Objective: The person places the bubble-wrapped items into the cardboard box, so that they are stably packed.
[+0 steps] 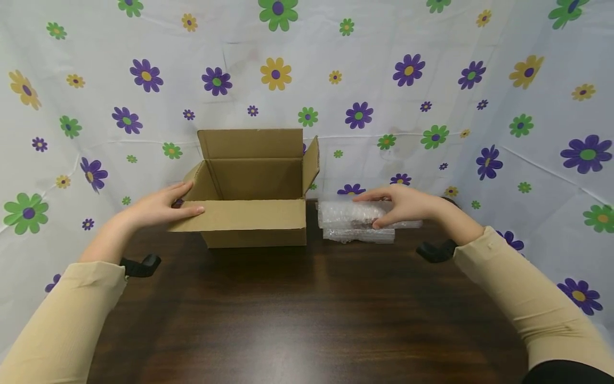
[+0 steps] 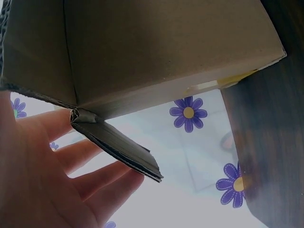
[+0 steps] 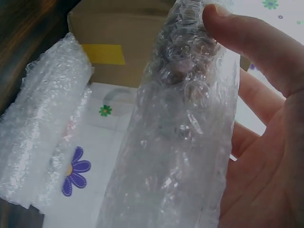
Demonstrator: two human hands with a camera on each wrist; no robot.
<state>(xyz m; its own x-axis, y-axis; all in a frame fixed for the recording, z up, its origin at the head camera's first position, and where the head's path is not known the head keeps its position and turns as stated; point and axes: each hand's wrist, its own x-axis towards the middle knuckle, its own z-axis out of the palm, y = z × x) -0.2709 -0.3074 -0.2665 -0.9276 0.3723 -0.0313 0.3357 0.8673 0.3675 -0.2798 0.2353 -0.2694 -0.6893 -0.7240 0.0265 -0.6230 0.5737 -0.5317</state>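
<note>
An open cardboard box [image 1: 254, 239] stands on the table, its flaps raised or folded outward. My left hand [image 1: 165, 205] is at its left front corner. The thumb lies on the front flap, and the fairly straight, spread fingers touch the side flap [image 2: 118, 147] from outside. To the right of the box, my right hand [image 1: 408, 207] grips a bubble-wrapped roll [image 3: 166, 156], thumb on the near side and fingers behind. What is inside the wrap is blurred. A second bubble-wrapped roll [image 3: 45, 128] lies beside it, nearer me in the head view.
The dark wooden table [image 1: 297, 309] extends in front of the box toward me. A white sheet with printed flowers [image 1: 360, 48] hangs behind and at both sides. Yellow tape [image 3: 104, 54] marks the box's side.
</note>
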